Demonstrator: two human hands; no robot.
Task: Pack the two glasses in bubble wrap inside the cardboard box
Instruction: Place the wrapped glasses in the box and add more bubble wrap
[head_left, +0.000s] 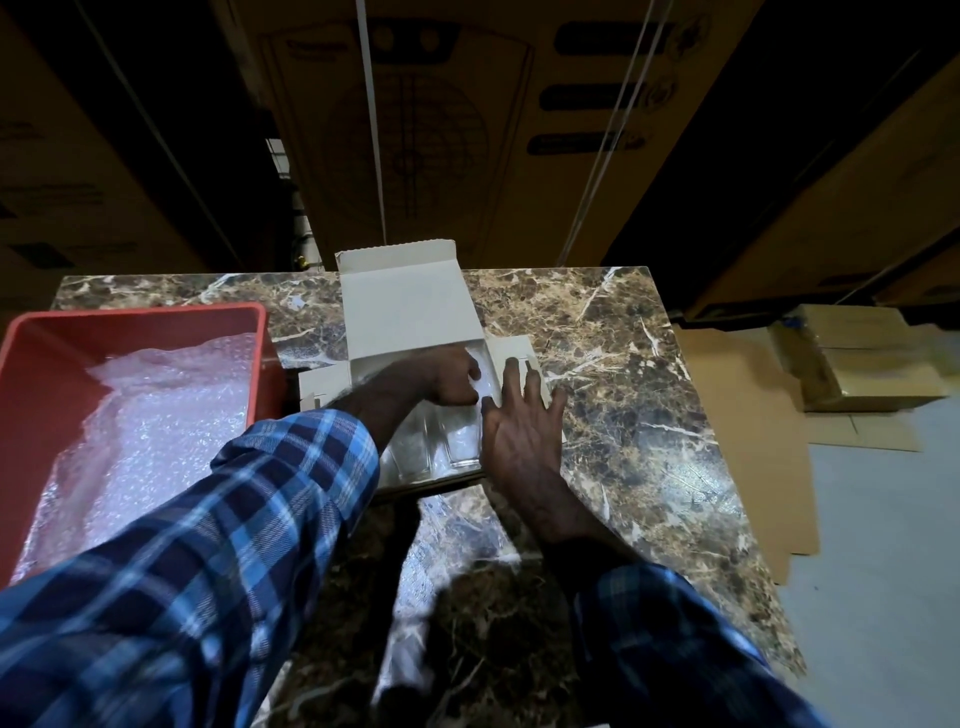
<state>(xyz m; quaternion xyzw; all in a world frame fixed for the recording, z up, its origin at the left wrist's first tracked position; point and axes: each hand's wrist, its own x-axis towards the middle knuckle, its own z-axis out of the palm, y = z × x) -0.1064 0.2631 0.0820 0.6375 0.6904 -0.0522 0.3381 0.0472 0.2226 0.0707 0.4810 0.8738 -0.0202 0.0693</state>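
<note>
A small pale cardboard box (405, 306) lies open on the marble table, its lid flap folded back toward the far edge. Inside it two clear glasses (452, 441) lie side by side among bubble wrap. My left hand (447, 376) reaches into the box with fingers curled down on the wrap over the glasses; what it grips is hidden. My right hand (519, 426) lies flat with straight, spread fingers on the box's right side flap (517, 348).
A red plastic tray (31, 353) holding a heap of bubble wrap (156, 431) stands at the table's left. The brown marble table (649, 395) ends at the right, where flat cardboard (737, 415) and taped packs lie on the floor. Large cartons stand behind.
</note>
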